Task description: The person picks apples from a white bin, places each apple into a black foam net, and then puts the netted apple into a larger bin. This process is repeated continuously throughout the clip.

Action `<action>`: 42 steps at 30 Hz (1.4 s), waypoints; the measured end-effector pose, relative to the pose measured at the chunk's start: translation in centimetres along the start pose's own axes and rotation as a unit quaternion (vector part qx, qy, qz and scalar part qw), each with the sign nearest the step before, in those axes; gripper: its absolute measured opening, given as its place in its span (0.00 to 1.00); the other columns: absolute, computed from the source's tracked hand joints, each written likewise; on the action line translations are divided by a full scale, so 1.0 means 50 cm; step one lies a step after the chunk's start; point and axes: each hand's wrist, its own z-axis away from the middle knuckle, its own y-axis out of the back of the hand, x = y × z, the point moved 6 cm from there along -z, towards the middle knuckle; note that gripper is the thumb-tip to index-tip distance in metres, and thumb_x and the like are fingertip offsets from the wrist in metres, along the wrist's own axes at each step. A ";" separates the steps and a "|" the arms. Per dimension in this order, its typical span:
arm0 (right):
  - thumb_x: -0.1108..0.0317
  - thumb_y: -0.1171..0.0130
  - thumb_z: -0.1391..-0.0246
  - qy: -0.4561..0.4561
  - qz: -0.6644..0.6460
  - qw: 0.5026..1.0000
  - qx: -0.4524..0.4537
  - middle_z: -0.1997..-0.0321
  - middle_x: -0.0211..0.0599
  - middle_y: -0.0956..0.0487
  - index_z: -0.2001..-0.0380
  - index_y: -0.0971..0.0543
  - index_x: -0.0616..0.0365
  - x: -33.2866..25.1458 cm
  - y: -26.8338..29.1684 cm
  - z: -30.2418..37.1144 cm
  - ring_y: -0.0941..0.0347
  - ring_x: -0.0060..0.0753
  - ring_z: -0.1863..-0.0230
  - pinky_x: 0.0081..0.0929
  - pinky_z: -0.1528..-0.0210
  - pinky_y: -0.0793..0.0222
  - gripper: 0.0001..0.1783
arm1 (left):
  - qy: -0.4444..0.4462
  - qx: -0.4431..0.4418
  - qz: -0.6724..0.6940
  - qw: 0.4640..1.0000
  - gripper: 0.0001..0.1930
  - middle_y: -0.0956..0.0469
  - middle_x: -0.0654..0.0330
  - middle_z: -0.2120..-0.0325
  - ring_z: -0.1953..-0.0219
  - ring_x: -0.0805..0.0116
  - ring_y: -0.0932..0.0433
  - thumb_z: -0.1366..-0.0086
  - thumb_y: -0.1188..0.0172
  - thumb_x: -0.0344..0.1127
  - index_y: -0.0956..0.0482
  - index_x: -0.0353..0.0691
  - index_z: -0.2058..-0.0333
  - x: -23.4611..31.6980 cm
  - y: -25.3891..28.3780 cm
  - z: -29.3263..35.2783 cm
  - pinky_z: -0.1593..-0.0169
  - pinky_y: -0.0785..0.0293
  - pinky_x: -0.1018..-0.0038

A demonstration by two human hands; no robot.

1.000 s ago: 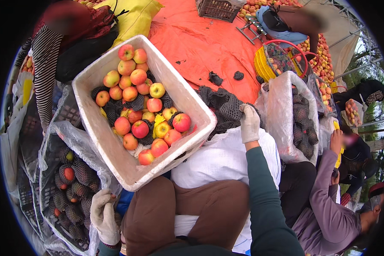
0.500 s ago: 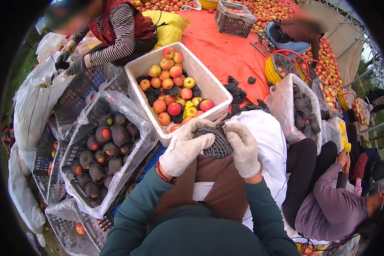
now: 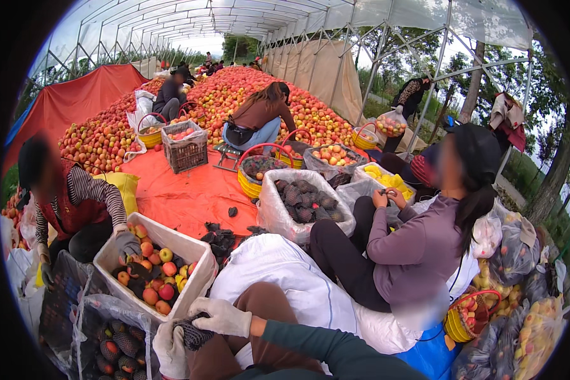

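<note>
A dark mesh fruit sleeve (image 3: pixel 195 334) is gripped between two gloved hands at 7 o'clock in the view, pinched by the right hand (image 3: pixel 225 316) and steadied by the left hand (image 3: pixel 171 351); whether it is filled cannot be told. Bare apples (image 3: pixel 164 255) are held in a white crate (image 3: pixel 199 285) at 11 o'clock from them. Sleeve-fitting appears under way; a widened mouth would be called for.

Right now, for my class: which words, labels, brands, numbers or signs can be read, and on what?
None can be read.
I make out no lettering on the dark netting, white sack or white tub.
Anything on the clear plastic bag is too blurred to tell.
</note>
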 end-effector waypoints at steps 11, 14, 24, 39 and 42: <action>0.62 0.46 0.45 -0.155 -0.647 0.738 0.113 0.66 0.29 0.24 0.62 0.27 0.57 0.015 -0.104 0.002 0.28 0.23 0.64 0.21 0.59 0.31 0.11 | 0.161 -0.032 0.712 0.683 0.26 0.29 0.52 0.52 0.50 0.58 0.29 0.39 0.48 0.45 0.33 0.32 0.49 -0.078 -0.028 0.075 0.45 0.33 0.64; 0.60 0.48 0.44 -0.189 -0.617 0.760 0.076 0.70 0.31 0.24 0.62 0.27 0.56 -0.029 -0.087 -0.014 0.28 0.22 0.70 0.20 0.65 0.29 0.13 | 0.158 -0.143 0.750 0.626 0.33 0.32 0.48 0.49 0.48 0.56 0.30 0.45 0.39 0.38 0.40 0.28 0.45 0.091 -0.052 0.061 0.44 0.34 0.63; 0.70 0.51 0.43 0.014 -0.097 0.985 0.145 0.69 0.29 0.26 0.65 0.28 0.60 -0.030 -0.066 0.005 0.28 0.18 0.69 0.15 0.64 0.30 0.06 | 0.189 -0.026 0.743 0.641 0.24 0.25 0.50 0.56 0.54 0.59 0.25 0.44 0.41 0.37 0.32 0.27 0.52 0.013 -0.004 0.017 0.48 0.29 0.63; 0.74 0.46 0.49 -0.082 -0.187 0.965 0.163 0.59 0.38 0.27 0.58 0.30 0.69 0.002 0.032 0.022 0.29 0.24 0.61 0.23 0.57 0.31 0.15 | 0.247 -0.047 0.713 0.654 0.23 0.27 0.51 0.56 0.56 0.62 0.24 0.40 0.44 0.35 0.37 0.31 0.49 -0.019 -0.052 0.034 0.53 0.25 0.66; 0.74 0.40 0.57 -0.010 0.081 0.994 0.067 0.64 0.39 0.26 0.64 0.27 0.65 -0.071 0.001 0.023 0.26 0.28 0.66 0.23 0.64 0.29 0.14 | 0.263 -0.025 0.679 0.685 0.18 0.25 0.54 0.59 0.59 0.66 0.24 0.40 0.45 0.32 0.33 0.30 0.53 -0.031 -0.058 0.035 0.55 0.25 0.70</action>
